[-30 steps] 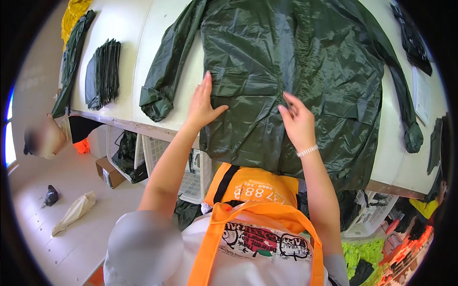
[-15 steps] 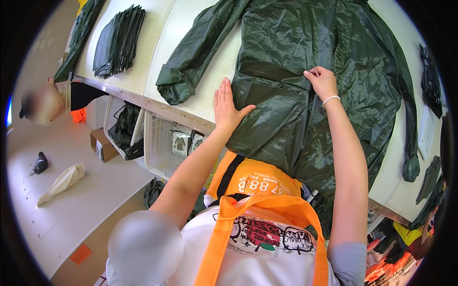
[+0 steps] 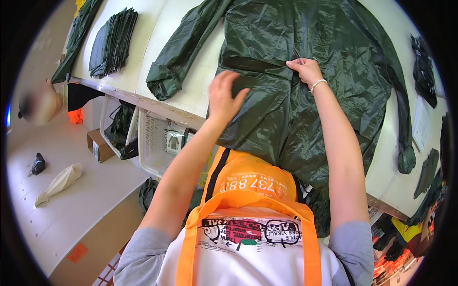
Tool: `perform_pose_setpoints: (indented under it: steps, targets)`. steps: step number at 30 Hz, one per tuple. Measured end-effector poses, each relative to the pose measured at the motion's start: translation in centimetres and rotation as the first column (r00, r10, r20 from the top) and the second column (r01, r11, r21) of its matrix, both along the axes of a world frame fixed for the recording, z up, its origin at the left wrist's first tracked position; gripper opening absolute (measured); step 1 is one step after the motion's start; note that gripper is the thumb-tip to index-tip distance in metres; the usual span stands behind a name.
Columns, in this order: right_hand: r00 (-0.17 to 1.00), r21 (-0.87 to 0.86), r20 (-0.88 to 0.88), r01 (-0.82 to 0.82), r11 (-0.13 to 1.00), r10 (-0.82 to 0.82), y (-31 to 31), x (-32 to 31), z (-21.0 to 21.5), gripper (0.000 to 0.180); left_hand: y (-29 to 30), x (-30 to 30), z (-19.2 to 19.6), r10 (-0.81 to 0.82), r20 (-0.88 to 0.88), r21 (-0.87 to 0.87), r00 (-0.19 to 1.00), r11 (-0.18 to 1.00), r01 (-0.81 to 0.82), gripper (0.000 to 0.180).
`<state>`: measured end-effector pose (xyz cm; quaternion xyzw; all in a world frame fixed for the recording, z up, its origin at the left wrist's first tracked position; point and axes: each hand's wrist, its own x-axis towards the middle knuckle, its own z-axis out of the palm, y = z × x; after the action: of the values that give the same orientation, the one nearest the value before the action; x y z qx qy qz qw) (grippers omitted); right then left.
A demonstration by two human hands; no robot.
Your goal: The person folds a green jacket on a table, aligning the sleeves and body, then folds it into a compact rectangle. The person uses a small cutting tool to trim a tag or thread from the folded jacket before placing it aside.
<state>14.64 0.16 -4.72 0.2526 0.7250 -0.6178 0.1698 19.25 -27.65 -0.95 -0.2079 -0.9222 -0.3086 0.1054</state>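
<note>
Two hands of mine are working on one dark green raincoat [image 3: 305, 90], which is lying spread flat on the pale table [image 3: 191, 90] and hanging over its near edge toward my orange apron [image 3: 248, 186]. My right hand [image 3: 305, 70] is pinching a fold of the coat near its middle, fingers closed together on the thin cloth. My left hand [image 3: 225, 95] is staying just beside it, to the left and a little nearer to me, with the fingers loosely apart and holding nothing; I cannot tell if the palm is touching the cloth. Further left from this hand, one sleeve [image 3: 179, 57] of the coat is lying on the table with its cuff bunched. Well apart, still more to the left, a pile of folded dark green pieces [image 3: 112, 40] is resting on the same table.
</note>
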Motion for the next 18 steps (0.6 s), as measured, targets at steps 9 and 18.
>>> perform_pose_setpoints:
  steps: [9, 18]
  targets:
    - [0.97, 0.072, -0.226, 0.114, 0.991, -0.095, -2.5, 0.5, -0.7, 0.02, 11.9, -1.8, -0.4, 0.049, 0.443, -0.151, 0.895, 0.988, 0.02, 0.028]
    - [0.88, -0.006, -0.399, 0.279, 0.96, -0.258, -2.0, 2.5, -1.4, 0.026, 10.8, -3.1, -1.7, -0.136, 0.606, 0.149, 0.784, 0.987, 0.056, 0.015]
